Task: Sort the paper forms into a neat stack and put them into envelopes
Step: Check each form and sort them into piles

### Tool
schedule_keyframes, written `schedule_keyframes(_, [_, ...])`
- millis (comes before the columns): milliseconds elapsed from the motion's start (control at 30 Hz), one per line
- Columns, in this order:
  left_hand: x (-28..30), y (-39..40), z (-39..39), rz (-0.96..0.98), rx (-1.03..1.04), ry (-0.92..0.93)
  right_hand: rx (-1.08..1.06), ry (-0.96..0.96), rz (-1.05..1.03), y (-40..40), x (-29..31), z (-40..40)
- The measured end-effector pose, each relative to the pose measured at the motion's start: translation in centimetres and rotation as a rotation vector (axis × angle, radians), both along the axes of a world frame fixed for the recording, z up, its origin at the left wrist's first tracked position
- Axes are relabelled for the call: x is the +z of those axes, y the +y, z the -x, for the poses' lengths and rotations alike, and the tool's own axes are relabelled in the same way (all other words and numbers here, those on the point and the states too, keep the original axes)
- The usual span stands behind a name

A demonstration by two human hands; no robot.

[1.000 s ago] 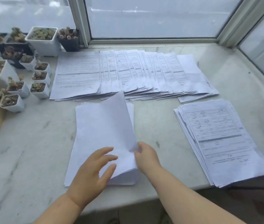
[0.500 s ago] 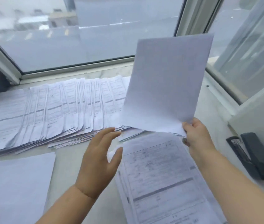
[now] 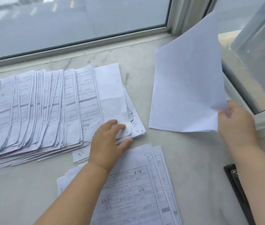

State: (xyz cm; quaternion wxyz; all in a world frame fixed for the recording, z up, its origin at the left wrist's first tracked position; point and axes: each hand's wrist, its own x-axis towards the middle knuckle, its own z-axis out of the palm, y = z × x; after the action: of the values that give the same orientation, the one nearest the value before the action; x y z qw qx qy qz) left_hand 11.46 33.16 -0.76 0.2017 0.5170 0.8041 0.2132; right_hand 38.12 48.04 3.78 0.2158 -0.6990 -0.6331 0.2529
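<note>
The right hand [image 3: 235,122] is pinching a blank-sided sheet [image 3: 187,88] by its lower right corner, fingers curled on the paper, and holding it raised and tilted over the bare part of the worktop [image 3: 185,159], just beside the window frame [image 3: 242,88]. The left hand [image 3: 107,140] is resting, fingers relaxed and spread, on the right end of the fanned row [image 3: 39,111] of forms, with the fingertips on the topmost page and the thumb at the row's near edge. A second pile [image 3: 136,192] of printed forms is lying nearer the person, partly under the left forearm. The step in hand looks like placing this sheet onto one of the piles, though which one cannot be told. To do it well, the left hand should be pinning the pile flat so it does not slide while the sheet is coming down. The sheet should be lowered with one corner leading and its edges squared to the page beneath. A one-corner hold lets thin paper droop and curl, so the move should be slow. No envelopes are showing.
</note>
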Motion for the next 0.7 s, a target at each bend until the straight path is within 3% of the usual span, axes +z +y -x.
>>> schedule_keyframes(300, [-0.1,-0.1,0.6,-0.074,0.219,-0.405,0.134,0.03,0.197,-0.4,-0.5,2.8])
schedule_keyframes(433, [-0.2,-0.3,0.3,-0.183,0.354,-0.445,0.148,-0.031,0.296,0.1,-2.6,4.5])
schedule_keyframes(533, [-0.6,-0.7,0.4,-0.236,0.332,-0.469,0.133,-0.218,-0.038,-0.6,-1.8,6.3])
schedule_keyframes(567, [-0.8,-0.7,0.5,-0.248,0.307,-0.493,0.168,-0.16,-0.147,-1.0,-1.1,7.6])
schedule_keyframes(600, [-1.0,-0.9,0.7,-0.256,0.277,-0.525,0.209,-0.035,-0.122,-1.4,-0.6,9.2])
schedule_keyframes(700, [-1.5,-1.2,1.2,-0.279,0.224,-0.616,0.278,0.353,0.561,-2.5,0.3,14.4])
